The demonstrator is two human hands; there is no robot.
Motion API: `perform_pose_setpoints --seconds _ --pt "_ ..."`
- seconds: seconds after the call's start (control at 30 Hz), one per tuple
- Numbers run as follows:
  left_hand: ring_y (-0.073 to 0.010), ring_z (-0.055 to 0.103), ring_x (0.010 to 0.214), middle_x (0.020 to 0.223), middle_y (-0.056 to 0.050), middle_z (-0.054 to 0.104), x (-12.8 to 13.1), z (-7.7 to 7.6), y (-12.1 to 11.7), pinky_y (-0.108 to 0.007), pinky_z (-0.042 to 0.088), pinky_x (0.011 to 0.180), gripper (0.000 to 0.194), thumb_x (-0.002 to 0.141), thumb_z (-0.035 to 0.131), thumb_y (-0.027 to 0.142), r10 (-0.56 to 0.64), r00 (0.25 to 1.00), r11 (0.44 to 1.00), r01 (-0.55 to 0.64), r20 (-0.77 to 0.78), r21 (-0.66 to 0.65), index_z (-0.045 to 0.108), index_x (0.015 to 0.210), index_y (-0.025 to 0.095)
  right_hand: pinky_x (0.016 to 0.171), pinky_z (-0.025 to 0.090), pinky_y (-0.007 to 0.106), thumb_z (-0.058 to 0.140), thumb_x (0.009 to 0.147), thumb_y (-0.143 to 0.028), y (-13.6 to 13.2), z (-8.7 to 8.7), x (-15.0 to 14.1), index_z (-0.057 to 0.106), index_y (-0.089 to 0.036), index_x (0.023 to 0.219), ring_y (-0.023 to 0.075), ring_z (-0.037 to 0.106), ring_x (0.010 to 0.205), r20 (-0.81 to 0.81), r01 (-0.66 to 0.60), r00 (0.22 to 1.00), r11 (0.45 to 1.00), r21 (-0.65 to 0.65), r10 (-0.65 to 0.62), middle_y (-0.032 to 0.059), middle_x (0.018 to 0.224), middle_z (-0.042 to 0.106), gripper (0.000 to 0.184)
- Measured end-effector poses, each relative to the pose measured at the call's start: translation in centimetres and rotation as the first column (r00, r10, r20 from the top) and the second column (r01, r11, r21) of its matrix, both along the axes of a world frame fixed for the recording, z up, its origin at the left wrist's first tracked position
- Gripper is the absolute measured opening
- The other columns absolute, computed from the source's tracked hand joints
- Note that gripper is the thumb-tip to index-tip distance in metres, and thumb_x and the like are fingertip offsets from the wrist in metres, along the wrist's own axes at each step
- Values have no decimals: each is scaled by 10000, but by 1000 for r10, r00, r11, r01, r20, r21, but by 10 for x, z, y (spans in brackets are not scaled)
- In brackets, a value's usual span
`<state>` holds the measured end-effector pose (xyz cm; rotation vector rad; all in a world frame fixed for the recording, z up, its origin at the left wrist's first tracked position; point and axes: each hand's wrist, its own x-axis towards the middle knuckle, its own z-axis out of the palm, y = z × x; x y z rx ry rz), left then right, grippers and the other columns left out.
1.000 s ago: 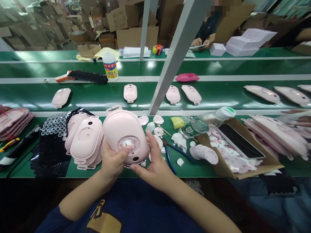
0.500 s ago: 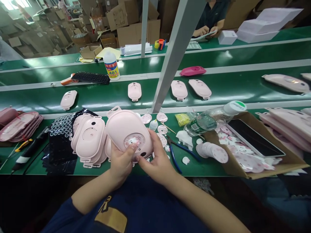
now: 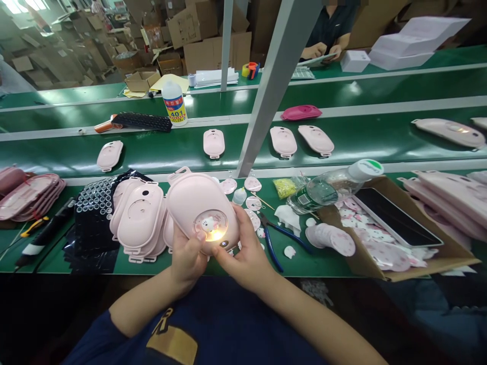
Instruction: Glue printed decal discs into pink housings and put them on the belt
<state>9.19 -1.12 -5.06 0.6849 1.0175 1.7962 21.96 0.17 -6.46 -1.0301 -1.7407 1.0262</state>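
Observation:
Between my hands I hold a pink plastic lid, tilted toward me. Its round recess carries a cat-face piece, and a warm light glows at the recess's lower edge. My left hand grips the lower left side, thumb by the cat piece. Around the lower right side is my right hand, its thumb near the dark oval spot. To the left lies a stack of similar pink lids. Several round printed discs and a small dropper bottle lie just beyond my right hand.
Blue-handled pliers, a clear bottle and a cardboard tray of printed pieces with a phone are at right. Pink lids sit on the green belt behind a metal post. Across it, a person's hands hold something flat.
A warm light has come on in the lid's recess. My left thumb has shifted slightly left off the cat piece. The lids on the belt have moved a little right.

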Motion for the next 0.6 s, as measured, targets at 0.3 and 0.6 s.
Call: perform_pose_setpoints --seconds 0.3,0.6 --pt "-293 751 959 1091 -99 755 0 3 0 -423 629 901 765 650 833 409 1 1000 1000 -1 2 -1 594 1361 261 1136 491 492 670 802 -285 0 0 0 341 -236 1505 305 516 1377 3 -4 1000 1000 -8 4 143 1422 533 778" --pt "-314 761 910 996 -101 782 -5 3 3 -431 656 843 698 603 937 417 9 1000 998 -9 -3 -59 670 1230 266 1173 446 476 674 855 -313 0 -5 3 239 -239 1577 299 474 1420 27 -45 999 998 45 44 162 1503 473 846"
